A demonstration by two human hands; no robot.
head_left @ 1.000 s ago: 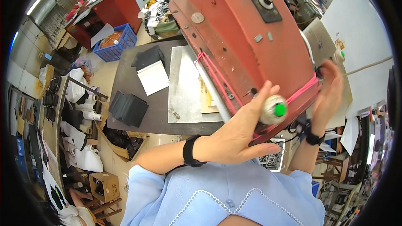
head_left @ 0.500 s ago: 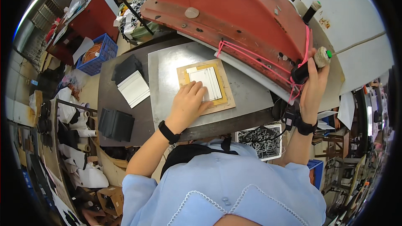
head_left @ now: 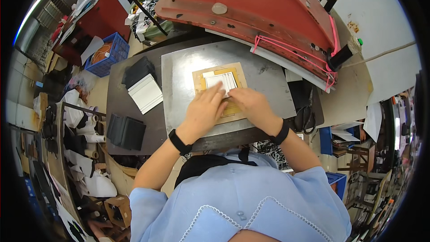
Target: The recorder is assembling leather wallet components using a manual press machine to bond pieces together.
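Observation:
A white rectangular panel with dark lines [head_left: 216, 81] lies over a yellow-and-tan template board [head_left: 233, 112] on a metal plate [head_left: 177, 80]. My left hand [head_left: 202, 108] rests with fingers stretched over the panel's left side, thumb apart. My right hand [head_left: 253, 106] has its fingertips closed at the panel's near right edge; its thumb is hidden. The panel's near edge appears raised, with yellow board showing below it. Above the plate spans a red press arm [head_left: 273, 4], with a black handle [head_left: 342, 57] at its right end and pink cord [head_left: 291, 47] along it.
Left of the plate are another white panel [head_left: 146, 94], a dark stack [head_left: 139, 72] and black pieces [head_left: 125, 132]. Scissors [head_left: 305, 117] lie at the table's right. A blue crate [head_left: 109, 56] stands at the far left; a shelf with rolls [head_left: 92, 139] is at left.
My right hand has let go of the black handle and come down to the panel. The press arm has shifted slightly right in view. The panel's near edge has come up from the board.

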